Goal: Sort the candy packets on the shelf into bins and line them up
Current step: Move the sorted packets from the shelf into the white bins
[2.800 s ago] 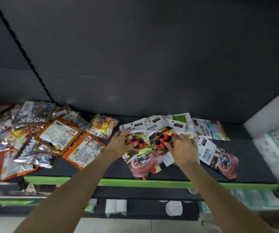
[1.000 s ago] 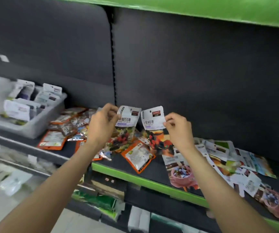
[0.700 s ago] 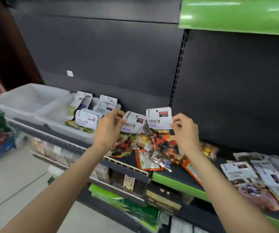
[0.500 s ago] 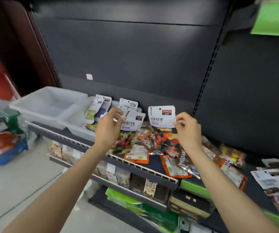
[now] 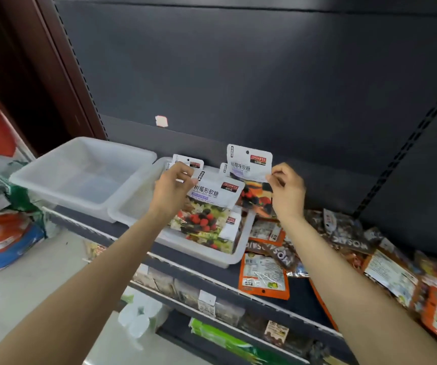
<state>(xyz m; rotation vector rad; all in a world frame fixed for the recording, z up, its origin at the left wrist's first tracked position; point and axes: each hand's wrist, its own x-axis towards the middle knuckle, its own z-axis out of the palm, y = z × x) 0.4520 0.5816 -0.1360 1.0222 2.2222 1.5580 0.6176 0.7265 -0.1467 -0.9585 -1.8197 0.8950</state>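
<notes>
Two candy packets are held up over the shelf (image 5: pixel 299 299), one in each hand. The left hand (image 5: pixel 171 191) pinches the upper left corner of a white-topped berry packet (image 5: pixel 213 200), thumb and fingers curled on its edge; that packet hangs tilted over the right-hand bin (image 5: pixel 212 252), just above the packets already lying there. The right hand (image 5: pixel 287 191) pinches the right edge of a second white-topped packet (image 5: pixel 250 167), which stands upright and higher, at about one o'clock from the first, overlapping it slightly at the corner.

From the middle of the view, the right-hand bin sits just below centre, a translucent white tray with a layer of berry packets (image 5: pixel 213 237) flat in its front part and a few more packets (image 5: pixel 188 162) standing along its far wall. At nine o'clock from it, touching its side, lies a second translucent bin (image 5: pixel 80 177), and nothing shows inside it. Both bins rest on the dark shelf against a dark back panel (image 5: pixel 238 75).

At four o'clock from the hands, loose packets lie scattered on the shelf: an orange-edged packet (image 5: pixel 263 276) face down near the front lip, brown packets lettered MOSAIC (image 5: pixel 349 239) beside it, and more orange ones (image 5: pixel 391 275) toward three o'clock. Below, at six o'clock, a lower shelf (image 5: pixel 212 306) holds stocked goods too blurred to name. At nine o'clock, on the floor, sits an orange and blue bag (image 5: pixel 1 241).
</notes>
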